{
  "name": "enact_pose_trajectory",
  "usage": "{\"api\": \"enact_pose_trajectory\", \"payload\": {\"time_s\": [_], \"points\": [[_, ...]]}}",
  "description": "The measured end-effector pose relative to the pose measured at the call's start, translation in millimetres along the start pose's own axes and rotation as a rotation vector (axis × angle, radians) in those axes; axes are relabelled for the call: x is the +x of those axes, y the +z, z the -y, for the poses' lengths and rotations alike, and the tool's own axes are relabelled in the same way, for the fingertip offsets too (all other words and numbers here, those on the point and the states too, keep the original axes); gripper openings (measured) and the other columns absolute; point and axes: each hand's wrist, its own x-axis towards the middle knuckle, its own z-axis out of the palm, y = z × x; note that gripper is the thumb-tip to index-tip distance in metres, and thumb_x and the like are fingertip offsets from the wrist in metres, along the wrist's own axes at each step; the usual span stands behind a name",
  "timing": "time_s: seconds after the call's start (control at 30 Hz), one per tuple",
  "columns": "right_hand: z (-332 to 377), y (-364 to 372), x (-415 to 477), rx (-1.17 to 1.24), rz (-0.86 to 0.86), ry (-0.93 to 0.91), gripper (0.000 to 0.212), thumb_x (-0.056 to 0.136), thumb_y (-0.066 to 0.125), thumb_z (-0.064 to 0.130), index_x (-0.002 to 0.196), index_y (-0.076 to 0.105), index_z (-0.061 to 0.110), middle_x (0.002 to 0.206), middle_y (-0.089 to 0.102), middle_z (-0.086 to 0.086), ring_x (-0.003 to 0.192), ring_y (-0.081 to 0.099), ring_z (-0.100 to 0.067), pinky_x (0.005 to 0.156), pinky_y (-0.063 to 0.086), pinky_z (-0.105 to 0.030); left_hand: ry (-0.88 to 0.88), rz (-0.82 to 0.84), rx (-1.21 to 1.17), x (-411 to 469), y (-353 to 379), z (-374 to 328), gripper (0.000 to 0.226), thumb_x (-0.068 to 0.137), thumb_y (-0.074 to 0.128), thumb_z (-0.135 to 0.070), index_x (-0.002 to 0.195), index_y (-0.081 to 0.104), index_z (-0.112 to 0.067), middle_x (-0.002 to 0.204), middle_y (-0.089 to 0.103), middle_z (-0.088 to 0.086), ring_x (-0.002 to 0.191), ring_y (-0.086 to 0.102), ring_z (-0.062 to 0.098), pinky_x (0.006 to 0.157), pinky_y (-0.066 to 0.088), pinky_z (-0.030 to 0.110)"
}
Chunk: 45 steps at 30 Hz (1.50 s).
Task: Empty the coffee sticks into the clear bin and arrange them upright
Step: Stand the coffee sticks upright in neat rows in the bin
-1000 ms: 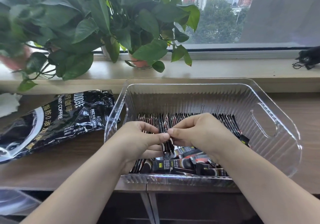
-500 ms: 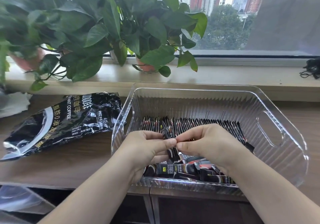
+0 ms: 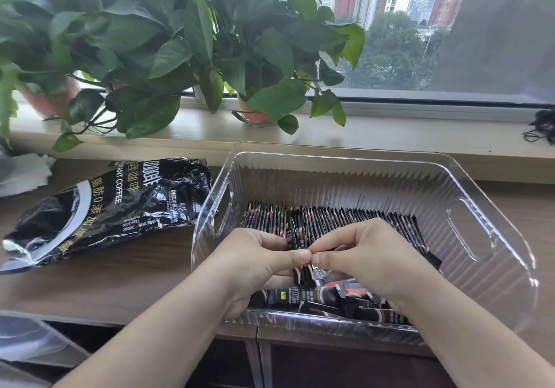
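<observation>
A clear ribbed bin [image 3: 495, 255] with cut-out handles sits on the wooden table. Inside, a long row of black coffee sticks [image 3: 345, 219] stands upright along the middle, and several loose sticks [image 3: 324, 296] lie flat at the near wall. My left hand [image 3: 258, 264] and my right hand [image 3: 360, 255] meet thumb to thumb inside the bin, both pinching a small bundle of sticks [image 3: 303, 270] held upright just in front of the row. The flattened black coffee bag [image 3: 105, 207] lies on the table to the left of the bin.
Potted green plants [image 3: 180, 45] stand on the windowsill behind, leaves hanging toward the table. White crumpled paper [image 3: 21, 174] lies at the far left. A dark tangle of cord [image 3: 543, 126] rests on the sill at right. The table's front edge runs just under the bin.
The camera view has shifted slightly. Both hands stay pinched on the bundle of sticks in nearly the same spot in the bin.
</observation>
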Motion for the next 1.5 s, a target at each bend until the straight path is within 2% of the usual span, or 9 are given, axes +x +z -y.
{"api": "enact_pose_trajectory", "payload": {"time_s": [0.17, 0.3, 0.53, 0.67, 0.93, 1.07, 1.17, 1.37, 1.5], "points": [[1.1, -3.8, 3.3, -0.023, 0.034, -0.010, 0.011, 0.082, 0.083, 0.019, 0.075, 0.082, 0.027, 0.070, 0.075, -0.005, 0.056, 0.067, -0.007, 0.067, 0.061, -0.037, 0.008, -0.004, 0.028, 0.9, 0.8, -2.2, 0.053, 0.064, 0.091, -0.011, 0.107, 0.061, -0.005, 0.086, 0.077, 0.011, 0.076, 0.076, 0.024, 0.088, 0.058, 0.038], [0.5, -5.0, 6.5, -0.048, 0.049, -0.021, 0.015, 0.084, 0.080, 0.017, 0.080, 0.082, 0.031, 0.077, 0.076, -0.011, 0.059, 0.067, -0.010, 0.075, 0.062, -0.048, 0.044, -0.050, -0.002, 2.1, 1.4, -4.6, 0.045, 0.064, 0.090, -0.010, 0.101, 0.063, -0.008, 0.083, 0.076, 0.008, 0.070, 0.075, 0.016, 0.065, 0.059, 0.024], [-1.9, -0.6, 11.5, -0.115, 0.008, -0.111, 0.010, 0.085, 0.081, 0.022, 0.078, 0.081, 0.029, 0.067, 0.074, -0.002, 0.063, 0.073, -0.022, 0.063, 0.063, -0.036, 0.109, -0.085, -0.104, 6.8, 3.8, -4.3, 0.023, 0.071, 0.084, -0.003, 0.081, 0.064, -0.007, 0.073, 0.076, 0.002, 0.073, 0.075, 0.017, 0.061, 0.058, 0.021], [-5.6, 2.6, 14.5, -0.110, -0.041, -0.184, 0.010, 0.086, 0.079, 0.020, 0.081, 0.080, 0.029, 0.063, 0.073, -0.001, 0.060, 0.073, -0.018, 0.063, 0.063, -0.040, 0.056, -0.062, -0.179, 8.3, 3.5, -2.5, 0.036, 0.069, 0.084, -0.003, 0.097, 0.062, -0.002, 0.076, 0.076, 0.005, 0.072, 0.075, 0.019, 0.059, 0.058, 0.021], [-10.7, 0.1, 17.5, -0.020, -0.044, -0.294, 0.018, 0.079, 0.082, 0.004, 0.079, 0.083, 0.022, 0.087, 0.077, 0.015, 0.080, 0.072, -0.002, 0.071, 0.054, -0.015, -0.038, 0.028, -0.247, 10.4, 6.1, -1.6, 0.046, 0.066, 0.082, -0.008, 0.104, 0.059, 0.001, 0.074, 0.076, 0.007, 0.070, 0.075, 0.016, 0.059, 0.059, 0.024], [-14.6, 0.0, 16.3, 0.125, -0.015, -0.144, 0.016, 0.078, 0.084, 0.006, 0.078, 0.082, 0.022, 0.082, 0.078, 0.008, 0.078, 0.075, -0.008, 0.070, 0.058, -0.023, -0.051, 0.028, -0.253, 13.7, 7.5, 1.8, 0.055, 0.056, 0.084, -0.012, 0.104, 0.059, -0.002, 0.081, 0.077, 0.007, 0.077, 0.075, 0.017, 0.063, 0.059, 0.025], [-16.2, 1.9, 16.1, 0.207, -0.018, -0.075, 0.018, 0.077, 0.085, 0.006, 0.087, 0.080, 0.020, 0.081, 0.079, 0.005, 0.078, 0.075, -0.009, 0.074, 0.059, -0.025, -0.037, 0.011, -0.248, 14.0, 8.4, 0.9, 0.037, 0.064, 0.083, -0.007, 0.094, 0.062, -0.005, 0.080, 0.077, 0.007, 0.076, 0.075, 0.015, 0.065, 0.060, 0.025], [-16.2, 0.4, 15.6, 0.202, 0.012, -0.106, 0.020, 0.077, 0.084, 0.003, 0.086, 0.083, 0.021, 0.091, 0.077, 0.015, 0.084, 0.074, -0.006, 0.072, 0.059, -0.020, -0.022, 0.044, -0.242, 10.4, 9.5, -0.1, 0.029, 0.067, 0.080, -0.010, 0.087, 0.059, -0.008, 0.073, 0.076, 0.002, 0.070, 0.075, 0.014, 0.062, 0.059, 0.023], [-15.7, 0.9, 15.5, 0.131, 0.056, -0.152, 0.023, 0.079, 0.082, 0.003, 0.081, 0.084, 0.025, 0.097, 0.075, 0.016, 0.089, 0.074, -0.010, 0.083, 0.062, -0.033, -0.016, 0.041, -0.205, 9.0, 10.4, -0.5, 0.011, 0.066, 0.081, -0.010, 0.071, 0.070, -0.009, 0.072, 0.076, 0.001, 0.070, 0.075, 0.014, 0.065, 0.059, 0.024]]}}
